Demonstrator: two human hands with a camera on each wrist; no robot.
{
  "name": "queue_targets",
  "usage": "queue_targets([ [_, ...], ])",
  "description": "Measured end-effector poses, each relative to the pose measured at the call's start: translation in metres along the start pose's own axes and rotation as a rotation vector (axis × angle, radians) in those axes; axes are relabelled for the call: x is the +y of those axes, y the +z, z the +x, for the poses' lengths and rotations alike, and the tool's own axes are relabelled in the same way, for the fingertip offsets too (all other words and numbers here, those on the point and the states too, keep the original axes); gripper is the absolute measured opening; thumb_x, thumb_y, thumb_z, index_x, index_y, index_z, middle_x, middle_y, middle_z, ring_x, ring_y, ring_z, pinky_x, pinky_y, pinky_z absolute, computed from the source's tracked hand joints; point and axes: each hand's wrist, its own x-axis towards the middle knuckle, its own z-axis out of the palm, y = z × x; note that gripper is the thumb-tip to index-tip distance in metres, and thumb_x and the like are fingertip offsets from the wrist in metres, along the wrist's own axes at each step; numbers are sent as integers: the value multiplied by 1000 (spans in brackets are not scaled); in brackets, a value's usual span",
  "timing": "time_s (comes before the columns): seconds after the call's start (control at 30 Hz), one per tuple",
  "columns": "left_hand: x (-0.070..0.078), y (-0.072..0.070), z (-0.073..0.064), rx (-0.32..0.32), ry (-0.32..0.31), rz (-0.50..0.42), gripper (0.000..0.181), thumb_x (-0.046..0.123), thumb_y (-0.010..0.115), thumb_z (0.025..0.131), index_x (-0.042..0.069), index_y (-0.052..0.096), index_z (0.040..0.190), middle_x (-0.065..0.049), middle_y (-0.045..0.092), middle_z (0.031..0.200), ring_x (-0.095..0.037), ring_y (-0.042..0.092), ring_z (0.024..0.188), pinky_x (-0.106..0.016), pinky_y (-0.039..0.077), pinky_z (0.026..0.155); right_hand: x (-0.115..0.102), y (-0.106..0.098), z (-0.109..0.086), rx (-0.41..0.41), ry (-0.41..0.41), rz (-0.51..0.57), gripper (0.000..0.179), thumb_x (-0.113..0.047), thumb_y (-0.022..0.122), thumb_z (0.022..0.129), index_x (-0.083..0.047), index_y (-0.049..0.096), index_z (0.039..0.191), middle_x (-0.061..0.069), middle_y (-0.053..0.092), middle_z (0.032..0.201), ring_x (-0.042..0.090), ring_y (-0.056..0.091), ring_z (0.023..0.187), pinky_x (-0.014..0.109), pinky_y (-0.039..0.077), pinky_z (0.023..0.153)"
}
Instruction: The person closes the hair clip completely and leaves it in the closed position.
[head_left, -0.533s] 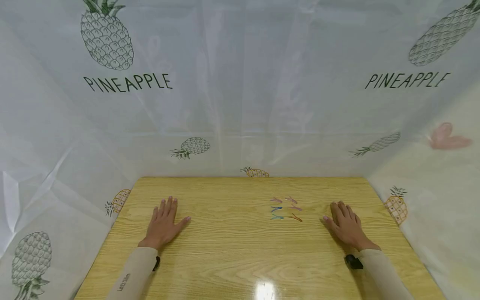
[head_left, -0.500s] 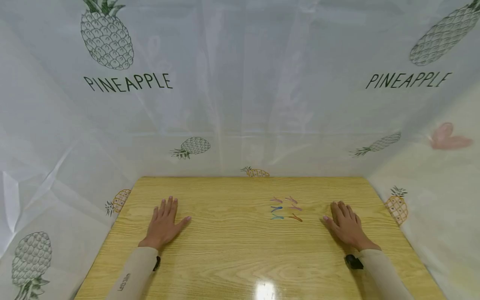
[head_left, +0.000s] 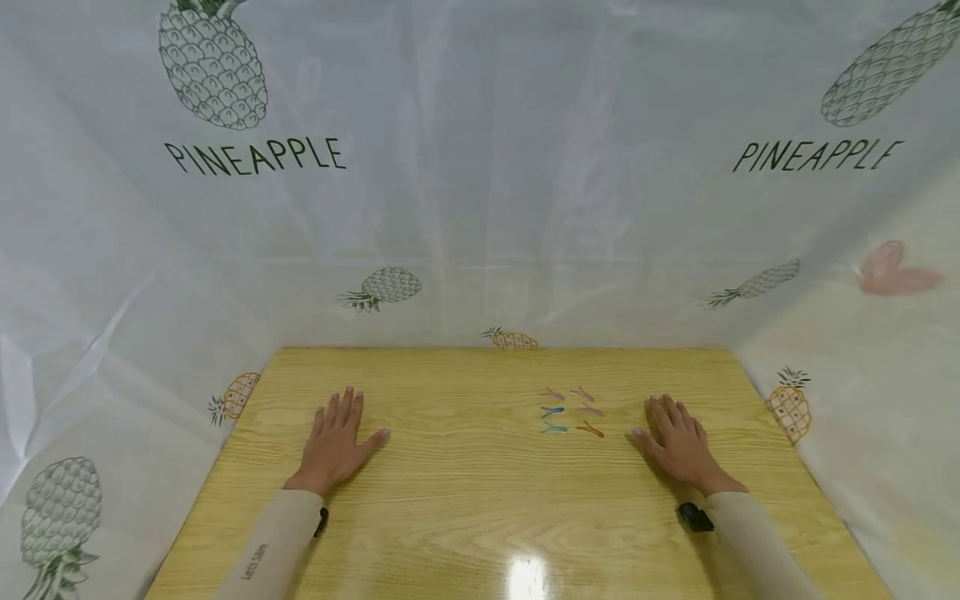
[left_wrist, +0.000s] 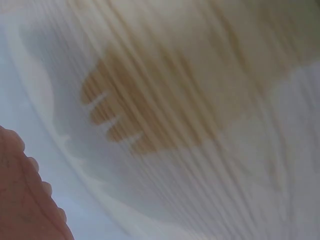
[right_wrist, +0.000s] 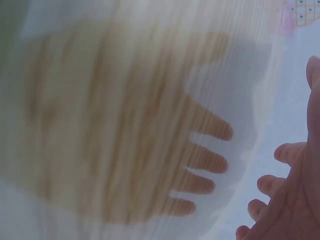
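Small hair clips lie on the wooden table in the head view, in two short columns right of centre. They include a blue clip (head_left: 553, 411), a teal clip (head_left: 555, 428), an orange-brown clip (head_left: 591, 430) and three pinkish ones, such as the far right pink clip (head_left: 582, 393). My left hand (head_left: 335, 442) is at the table's left side, palm down, fingers straight and thumb spread. To the right of the clips, my right hand (head_left: 678, 446) is palm down too, its thumb nearest them. Both hands hold nothing. Each wrist view shows its hand at the edge, above a glossy reflecting surface.
The wood-grain table (head_left: 450, 500) has a light glare near its front edge. White sheeting (head_left: 480, 208) printed with pineapples stands along its back and both sides. Dark wrist devices show at the left cuff (head_left: 321, 522) and the right cuff (head_left: 695, 517).
My left hand has shifted slightly right and my right hand slightly left, toward the clips. The head view has tipped down a little. The clips lie as before.
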Motion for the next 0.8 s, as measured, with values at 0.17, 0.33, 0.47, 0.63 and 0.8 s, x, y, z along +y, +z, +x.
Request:
queue_targets([
  [0.17, 14, 2, 0, 5, 17, 15, 98, 63, 53, 105, -6, 19, 166, -29, 12, 173, -52, 8, 159, -67, 2, 126, -8, 4, 0, 8, -21, -1, 77, -38, 60, 108, 10, 29, 160, 42, 18, 164, 67, 14, 149, 82, 12, 112],
  [0.33, 27, 4, 2, 18, 33, 21, 96, 59, 56, 104, -6, 22, 165, -29, 16, 172, -52, 11, 159, -66, 5, 126, -16, 7, 2, 36, -70, -30, 77, -35, 63, 107, 10, 31, 159, 42, 22, 163, 65, 19, 148, 82, 17, 111],
  [0.47, 33, 10, 5, 12, 49, 19, 96, 60, 56, 104, -5, 21, 166, -28, 15, 173, -51, 11, 159, -66, 5, 127, -23, 10, 2, 36, -85, -38, 76, -34, 64, 107, 8, 30, 160, 40, 23, 164, 63, 20, 148, 82, 18, 112],
  [0.63, 44, 17, 9, 6, 75, 29, 96, 61, 55, 105, -3, 20, 167, -26, 15, 174, -49, 12, 160, -65, 6, 127, -34, 11, 2, 32, -94, -44, 74, -33, 64, 108, 7, 30, 161, 38, 23, 165, 62, 20, 150, 80, 17, 113],
  [0.8, 55, 21, 13, -4, 96, 24, 96, 63, 53, 104, -1, 20, 167, -23, 15, 175, -47, 11, 161, -63, 6, 128, -47, 12, 3, 44, -127, -61, 73, -31, 66, 107, 7, 33, 160, 38, 26, 164, 61, 24, 149, 79, 19, 114],
])
